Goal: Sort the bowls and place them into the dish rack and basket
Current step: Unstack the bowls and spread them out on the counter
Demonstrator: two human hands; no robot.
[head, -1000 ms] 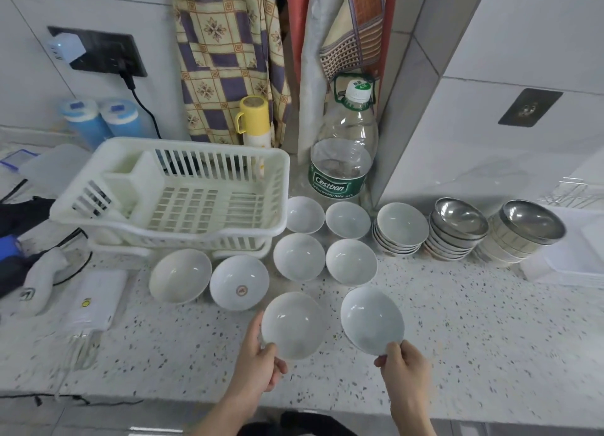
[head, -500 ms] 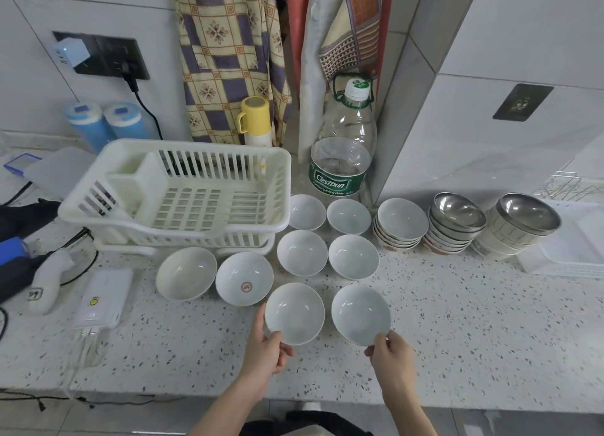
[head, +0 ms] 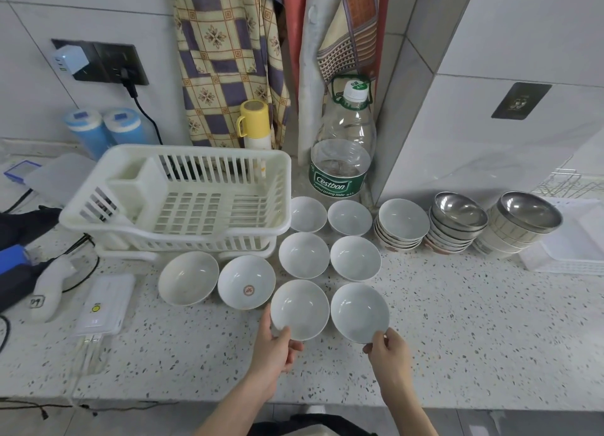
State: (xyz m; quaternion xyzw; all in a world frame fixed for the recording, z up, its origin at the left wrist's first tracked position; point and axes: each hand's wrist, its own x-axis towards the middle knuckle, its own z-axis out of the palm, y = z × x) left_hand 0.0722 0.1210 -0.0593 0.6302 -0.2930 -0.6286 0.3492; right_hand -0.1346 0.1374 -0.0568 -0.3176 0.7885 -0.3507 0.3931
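At the right edge of the view, a wire rack (head: 570,184) and a white tray (head: 575,249) are cut off, so we cannot tell their full shape. Behind the white slatted dish rack (head: 183,203), the lower part of a yellow-capped flask (head: 254,123) is hidden, and two blue canisters (head: 104,130) show only their tops. On the far left, dark items run out of frame and we cannot make them out.

Our left hand (head: 274,347) pinches the near rim of a smooth white bowl (head: 300,308), thumb on the inside, fingers beneath. Our right hand (head: 389,352) pinches the near rim of the neighbouring white bowl (head: 359,312) the same way. Both bowls sit low over the speckled stone table (head: 474,331); whether they touch it we cannot tell.

Beyond them, four more glossy white bowls stand in two rows. To the left are a cream bowl (head: 188,277) and a bowl with a red mark (head: 246,286) in its bottom. To the right we see a stack of white bowls (head: 402,224), then two stacks topped by shiny steel bowls (head: 459,211). A clear ribbed water bottle (head: 343,151) with a green label stands against the tiled wall.
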